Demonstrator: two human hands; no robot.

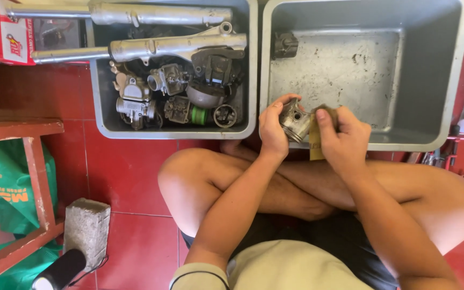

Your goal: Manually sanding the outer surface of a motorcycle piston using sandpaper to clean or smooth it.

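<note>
While the person sits cross-legged on the red tile floor (130,177), the left hand (273,128) grips a metal piston (295,120) at the centre of the frame. The right hand (342,137) pinches a yellowish piece of sandpaper (316,144) against the piston's side. Just above, a nearly bare grey tub (460,75) sits beside another grey tub (99,115) full of engine parts (178,91).

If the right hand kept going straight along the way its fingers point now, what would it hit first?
The right hand points left, pressing a yellowish sheet toward the metal piston held by the left hand. It would likely meet the piston first, though depth is unclear.
</note>
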